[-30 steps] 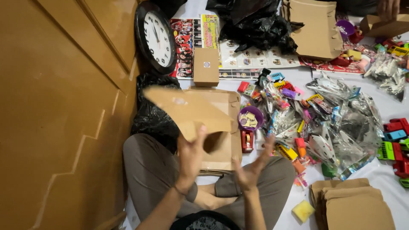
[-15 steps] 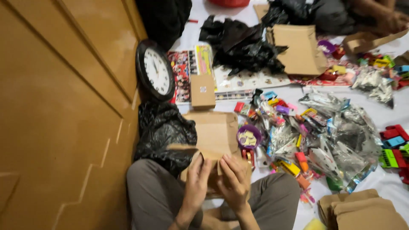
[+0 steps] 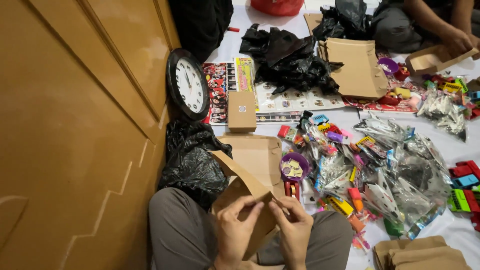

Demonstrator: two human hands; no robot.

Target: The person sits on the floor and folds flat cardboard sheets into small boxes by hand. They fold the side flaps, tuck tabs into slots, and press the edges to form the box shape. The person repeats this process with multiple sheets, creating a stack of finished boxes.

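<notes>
Head view: left hand [image 3: 234, 231] and right hand [image 3: 296, 231] both have fingers pinched on a flat brown cardboard box blank [image 3: 248, 192] held over the lap, just beside a small purple bowl [image 3: 294, 166] and black plastic bag [image 3: 192, 162].

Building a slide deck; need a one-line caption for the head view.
Both hands, left and right, fold a cardboard box beside a wall clock and packaged toys.
</notes>
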